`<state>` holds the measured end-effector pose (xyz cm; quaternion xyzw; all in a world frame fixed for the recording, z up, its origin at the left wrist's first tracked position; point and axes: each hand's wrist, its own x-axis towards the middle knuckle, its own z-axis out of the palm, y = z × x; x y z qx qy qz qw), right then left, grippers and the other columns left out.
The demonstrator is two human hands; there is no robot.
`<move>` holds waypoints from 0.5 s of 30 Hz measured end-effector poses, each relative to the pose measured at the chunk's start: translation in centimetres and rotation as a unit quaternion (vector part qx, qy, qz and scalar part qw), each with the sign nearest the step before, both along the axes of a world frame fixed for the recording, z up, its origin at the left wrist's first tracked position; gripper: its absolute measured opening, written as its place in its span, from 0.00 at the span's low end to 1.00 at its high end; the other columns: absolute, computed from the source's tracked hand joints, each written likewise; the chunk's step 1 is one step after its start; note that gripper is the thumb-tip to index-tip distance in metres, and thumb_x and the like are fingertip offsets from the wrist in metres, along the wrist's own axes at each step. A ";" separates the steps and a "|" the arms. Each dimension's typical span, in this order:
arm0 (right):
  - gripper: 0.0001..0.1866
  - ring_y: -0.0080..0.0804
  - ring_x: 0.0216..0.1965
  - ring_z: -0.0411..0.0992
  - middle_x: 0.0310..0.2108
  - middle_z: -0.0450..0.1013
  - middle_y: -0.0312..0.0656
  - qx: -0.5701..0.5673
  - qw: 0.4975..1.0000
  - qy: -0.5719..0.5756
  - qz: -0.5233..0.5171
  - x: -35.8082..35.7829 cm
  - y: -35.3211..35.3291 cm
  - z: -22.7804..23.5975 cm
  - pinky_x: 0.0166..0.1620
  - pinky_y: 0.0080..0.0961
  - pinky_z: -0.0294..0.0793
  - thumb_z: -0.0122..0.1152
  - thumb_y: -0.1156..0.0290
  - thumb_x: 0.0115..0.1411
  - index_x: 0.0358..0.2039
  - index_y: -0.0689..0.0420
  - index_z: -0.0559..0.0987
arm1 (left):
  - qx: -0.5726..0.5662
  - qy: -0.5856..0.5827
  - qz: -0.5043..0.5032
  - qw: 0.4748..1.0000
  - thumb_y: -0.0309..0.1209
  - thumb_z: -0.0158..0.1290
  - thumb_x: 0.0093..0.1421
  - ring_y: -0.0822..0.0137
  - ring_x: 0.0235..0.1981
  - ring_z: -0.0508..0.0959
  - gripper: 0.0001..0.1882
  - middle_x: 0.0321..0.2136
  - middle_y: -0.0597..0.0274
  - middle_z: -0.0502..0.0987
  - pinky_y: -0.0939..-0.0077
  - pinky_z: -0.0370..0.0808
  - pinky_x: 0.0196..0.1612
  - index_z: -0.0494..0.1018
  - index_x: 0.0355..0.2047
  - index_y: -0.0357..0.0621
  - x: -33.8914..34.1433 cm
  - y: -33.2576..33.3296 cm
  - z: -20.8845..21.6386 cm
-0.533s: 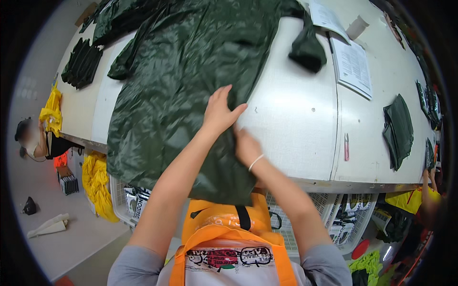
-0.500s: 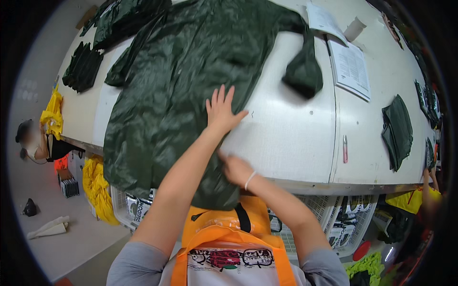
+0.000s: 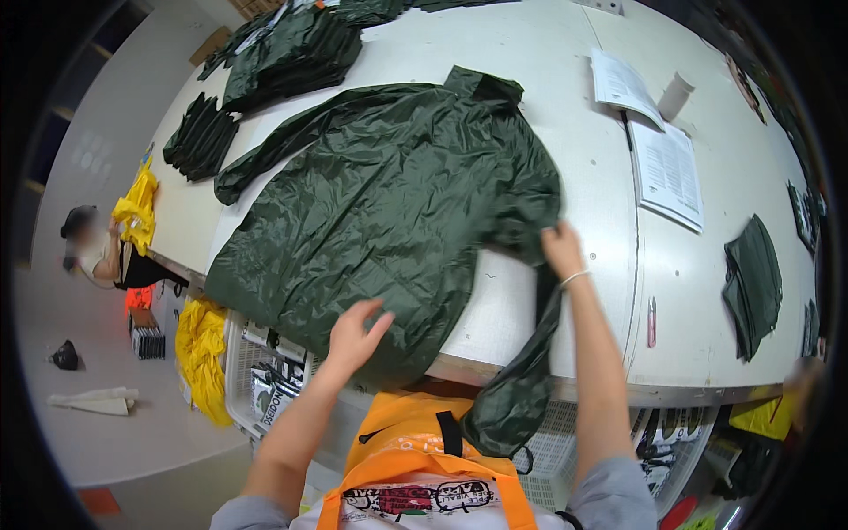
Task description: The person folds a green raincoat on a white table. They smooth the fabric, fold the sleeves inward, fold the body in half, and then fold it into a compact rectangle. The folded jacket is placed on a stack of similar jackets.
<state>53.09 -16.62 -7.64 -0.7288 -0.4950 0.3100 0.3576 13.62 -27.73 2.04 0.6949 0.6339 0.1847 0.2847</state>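
Note:
A dark green rain jacket [image 3: 389,203] lies spread over the white table, its collar at the far side and its hem near me. My left hand [image 3: 355,337] is open over the hem part, thumb and fingers apart; whether it touches the cloth is hard to tell. Pinched at the jacket's right side, its sleeve is held by my right hand [image 3: 564,251]. From there the sleeve [image 3: 512,397] hangs down past the table's front edge. The other sleeve [image 3: 265,159] stretches out to the left.
Folded dark green garments [image 3: 296,57] are stacked at the far left, and another folded one [image 3: 753,287] lies at right. Red snips [image 3: 652,322], an open booklet [image 3: 667,172] and a white cylinder [image 3: 677,95] are on the table. Below stand white baskets [image 3: 238,371]. A person [image 3: 106,252] is at left.
The whole jacket now shows, collar included, lying lower in view. My right hand has moved from the hem to the right sleeve, which now hangs over the edge. My left hand has shifted toward the hem.

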 end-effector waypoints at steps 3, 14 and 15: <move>0.18 0.57 0.39 0.72 0.38 0.73 0.60 0.094 0.967 0.111 0.208 -12.7 -4.7 6.4 0.43 0.42 0.71 0.53 0.67 0.57 0.46 0.64 0.70 | -0.035 -0.189 0.025 0.981 0.48 0.59 0.53 0.57 0.48 0.75 0.40 0.49 0.43 0.73 0.69 0.71 0.49 0.59 0.60 0.38 5.4 6.3 1.6; 0.17 0.30 0.39 0.74 0.38 0.76 0.43 -0.028 0.959 0.220 0.175 -17.4 -9.3 -3.2 0.41 0.25 0.74 0.50 0.67 0.64 0.50 0.64 0.73 | 0.000 -0.306 -0.061 0.950 0.27 0.57 0.54 0.75 0.23 0.69 0.08 0.20 0.68 0.72 0.79 0.67 0.27 0.71 0.24 0.35 -0.4 -2.0 23.8; 0.19 0.29 0.44 0.72 0.43 0.75 0.44 0.006 0.980 0.146 0.137 -19.0 -9.2 -2.7 0.43 0.26 0.74 0.50 0.67 0.64 0.52 0.63 0.72 | 0.058 -0.293 -0.126 0.946 0.28 0.57 0.52 0.70 0.20 0.69 0.09 0.18 0.65 0.71 0.76 0.66 0.25 0.70 0.20 0.37 -2.2 -3.8 25.7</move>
